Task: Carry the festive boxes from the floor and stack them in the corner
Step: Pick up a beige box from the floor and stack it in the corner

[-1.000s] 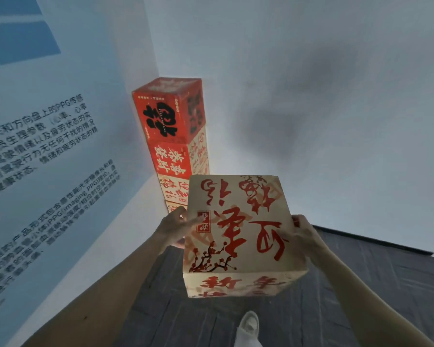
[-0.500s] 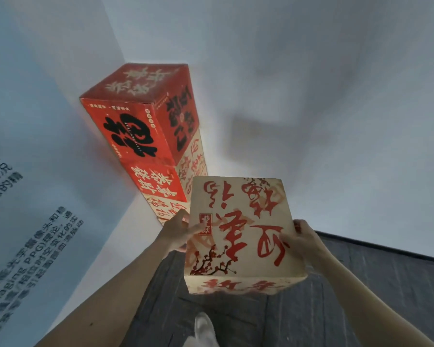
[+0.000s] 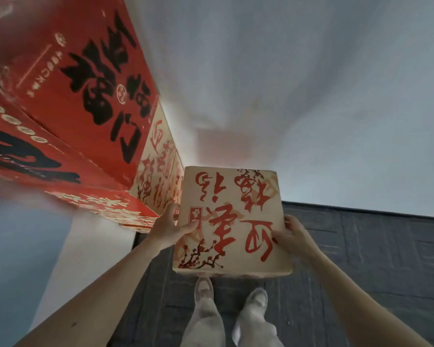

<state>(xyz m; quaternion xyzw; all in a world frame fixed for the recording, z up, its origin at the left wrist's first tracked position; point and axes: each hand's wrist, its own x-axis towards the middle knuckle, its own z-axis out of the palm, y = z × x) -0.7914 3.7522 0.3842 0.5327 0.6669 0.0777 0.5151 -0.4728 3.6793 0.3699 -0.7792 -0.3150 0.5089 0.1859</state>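
Note:
I carry a cream box [image 3: 232,219] with red brush characters and a plum-branch print, held at waist height between both hands. My left hand [image 3: 169,227] grips its left side with the thumb on top. My right hand [image 3: 292,235] grips its right edge, thumb on the top face. A tall stack stands in the corner at the upper left, very close: a red box with black characters [image 3: 80,96] on top, and cream and red boxes [image 3: 158,176] below it. The carried box is right beside the stack's lower boxes.
White walls meet in the corner behind the stack. A blue wall panel [image 3: 15,259] runs along the left. The floor [image 3: 361,259] is dark grey planking. My two light shoes [image 3: 232,294] and pale trousers show below the box.
I have walked up to the corner: the stack has grown much larger and now fills the upper left. The carried box stays in both hands at the same height.

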